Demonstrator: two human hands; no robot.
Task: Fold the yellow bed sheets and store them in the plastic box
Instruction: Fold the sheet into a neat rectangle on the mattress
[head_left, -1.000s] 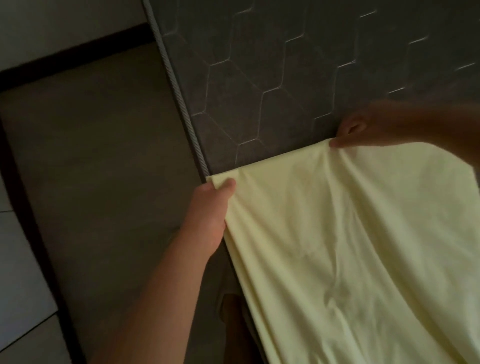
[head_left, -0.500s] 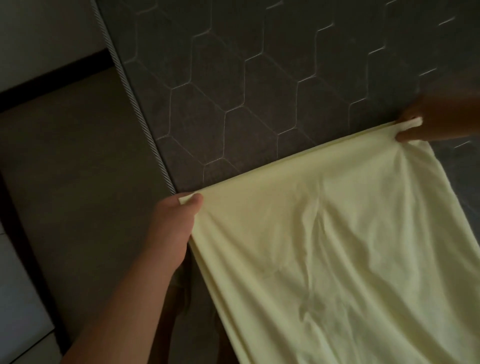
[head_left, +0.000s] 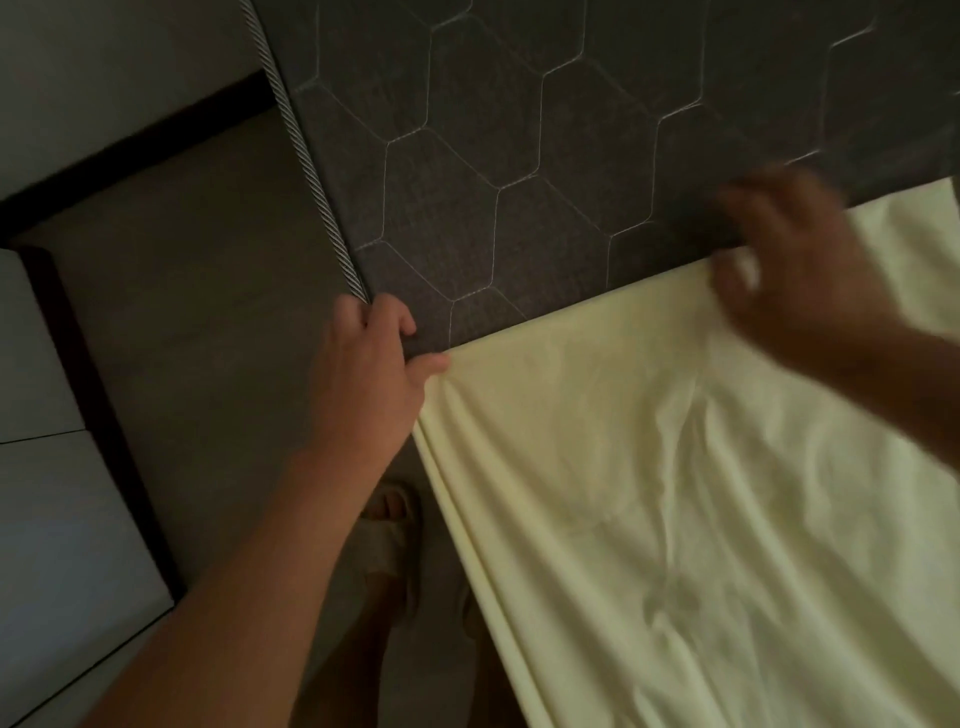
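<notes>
Mattress (head_left: 519, 156): dark grey, quilted in a hexagon pattern, filling the upper middle and right of the view; a striped corded piping (head_left: 306, 156) runs down its left edge.
Floor (head_left: 182, 312): dull brown, to the left of the mattress, bordered by a dark strip and pale tiles (head_left: 47, 519) at the far left.
Yellow bed sheet (head_left: 649, 493): pale yellow, creased, spread over the lower right of the mattress; its upper edge runs in a straight slant from the left hand up toward the right hand, and its left side hangs down off the mattress edge in soft folds.
Left hand (head_left: 369, 379): at the mattress edge, just below the end of the visible piping; thumb and curled fingers are pinched closed on the sheet's near corner, and the forearm reaches in from the lower left.
Right hand (head_left: 795, 275): blurred, lying over the sheet's upper edge with fingers spread; whether it has any cloth in its grasp cannot be told.
Foot (head_left: 389, 545): in a pale open slipper, on the floor below the left forearm, just beside the hanging sheet.
</notes>
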